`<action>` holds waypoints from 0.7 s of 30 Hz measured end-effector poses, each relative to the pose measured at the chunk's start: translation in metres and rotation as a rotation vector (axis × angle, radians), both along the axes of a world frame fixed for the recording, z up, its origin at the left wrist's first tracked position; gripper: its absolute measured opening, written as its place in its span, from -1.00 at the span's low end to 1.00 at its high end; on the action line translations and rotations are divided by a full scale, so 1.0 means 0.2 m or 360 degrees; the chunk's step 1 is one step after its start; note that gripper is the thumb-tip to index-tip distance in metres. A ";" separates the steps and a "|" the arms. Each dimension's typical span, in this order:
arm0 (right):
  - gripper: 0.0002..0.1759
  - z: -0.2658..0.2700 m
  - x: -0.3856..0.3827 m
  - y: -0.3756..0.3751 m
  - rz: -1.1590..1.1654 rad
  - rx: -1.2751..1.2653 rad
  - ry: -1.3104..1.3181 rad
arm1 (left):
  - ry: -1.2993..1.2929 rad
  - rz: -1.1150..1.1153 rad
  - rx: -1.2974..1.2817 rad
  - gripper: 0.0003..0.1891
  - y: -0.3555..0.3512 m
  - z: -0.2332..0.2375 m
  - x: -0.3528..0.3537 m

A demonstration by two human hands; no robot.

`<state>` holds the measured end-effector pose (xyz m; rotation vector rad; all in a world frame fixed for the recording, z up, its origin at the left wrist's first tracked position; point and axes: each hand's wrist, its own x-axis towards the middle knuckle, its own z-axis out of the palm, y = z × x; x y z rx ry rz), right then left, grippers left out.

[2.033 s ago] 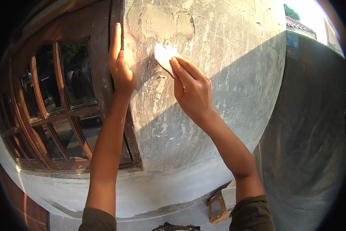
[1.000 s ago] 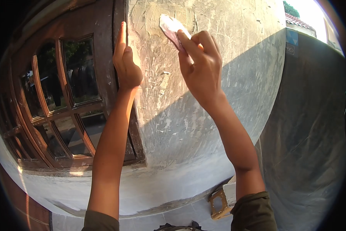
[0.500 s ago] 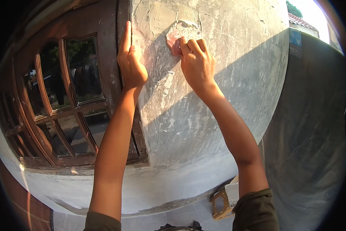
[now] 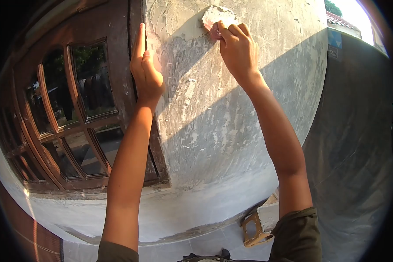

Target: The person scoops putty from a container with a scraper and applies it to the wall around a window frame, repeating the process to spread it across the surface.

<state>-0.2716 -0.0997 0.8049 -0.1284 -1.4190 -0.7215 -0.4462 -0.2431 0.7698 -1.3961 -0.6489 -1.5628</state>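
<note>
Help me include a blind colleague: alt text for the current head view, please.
A person's right hand holds a pinkish flat tool, smeared with pale paste, at a rough, patchy wall; the left hand is raised beside a brown wooden window. Sunlight and shadow cross the wall.

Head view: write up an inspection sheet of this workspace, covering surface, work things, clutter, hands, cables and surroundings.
Surface: grey wall, upright, with rough pale patches, part sunlit and part shaded.
Work things: pinkish flat piece, smeared with pale paste, at the wall's upper part; exact type unclear.
Clutter: brown stool-like object on the tiled floor, partly hidden by the right sleeve.
Hands: right hand grips the flat piece; left hand is open beside the wooden window frame.
Cables: nothing seen.
Surroundings: glass panes on the left; large dark sheet and tiled roof on the right.
</note>
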 end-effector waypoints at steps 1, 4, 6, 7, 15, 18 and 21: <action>-0.51 -0.04 -0.01 0.01 -0.0053 -0.0085 -0.0050 | 0.0019 -0.0020 0.0015 -0.36 0.01 0.00 -0.01; -0.48 -0.17 -0.04 -0.02 -0.0038 -0.0196 -0.0046 | 0.0284 -0.0015 0.0265 -0.36 0.10 0.04 -0.11; -0.46 -0.26 -0.04 -0.07 -0.0042 -0.0258 -0.0075 | 0.0156 -0.0025 0.0110 -0.36 0.01 0.00 -0.03; -0.45 -0.30 -0.04 -0.11 -0.0017 -0.0286 -0.0104 | 0.0028 -0.0029 -0.0039 -0.37 -0.02 -0.01 0.01; -0.65 -0.19 0.01 -0.28 0.0559 -0.0060 0.0088 | -0.0020 0.0018 0.0028 -0.38 0.01 -0.01 -0.01; -0.58 -0.03 -0.01 -0.14 0.0206 0.0013 0.0083 | 0.0016 0.0008 0.0050 -0.38 0.01 -0.01 0.01; -0.65 -0.03 -0.06 -0.08 0.0045 0.0064 -0.0031 | 0.0026 0.0019 0.0013 -0.38 0.01 0.00 -0.01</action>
